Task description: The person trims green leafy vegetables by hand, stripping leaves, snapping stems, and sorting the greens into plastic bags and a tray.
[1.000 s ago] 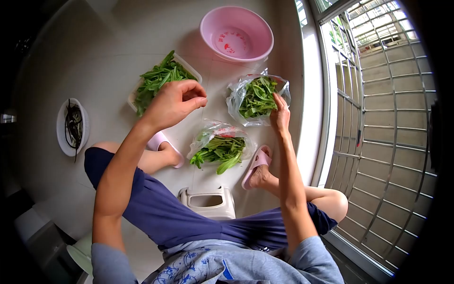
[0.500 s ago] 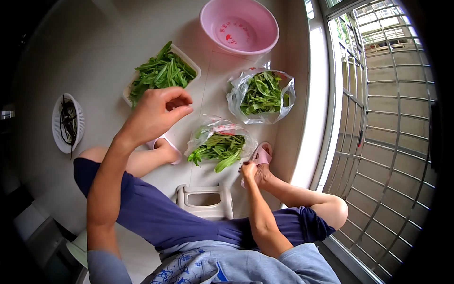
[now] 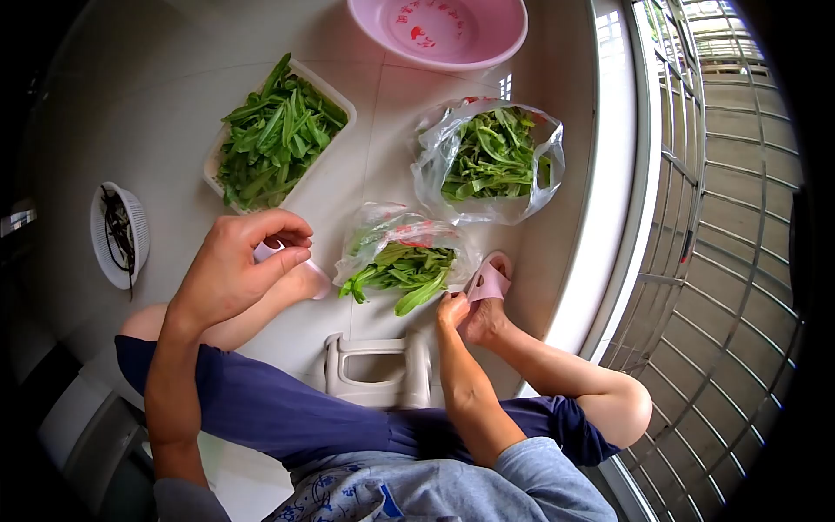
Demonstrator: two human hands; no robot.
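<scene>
My left hand point(image 3: 235, 268) hangs in front of the tray point(image 3: 344, 103), its fingers curled over toward the thumb with a small gap between thumb and forefinger; I cannot tell whether anything sits inside the curl. My right hand point(image 3: 452, 310) is low between the near bag point(image 3: 370, 228) and my right slipper point(image 3: 494, 277), its fingers folded close together, and I cannot tell whether they pinch anything.

The near bag, clear plastic with red print, lies on the floor point(image 3: 174, 113) between my feet, and the loose greens point(image 3: 404, 268) spill from its open mouth toward me. Beyond it and to the right stands the far bag point(image 3: 430, 165), open at the top and full of leafy stems point(image 3: 496, 155). The pale tray, to the left of both bags, is heaped with long green leaves point(image 3: 278, 135).

Past them all is the pink basin point(image 3: 504, 48), cut off by the edge of my view. Well to the left sits the white basket point(image 3: 137, 230) with dark strands point(image 3: 118, 228) in it, one hanging over the rim. The beige stool point(image 3: 337, 370) is closest to me, just below the near bag
</scene>
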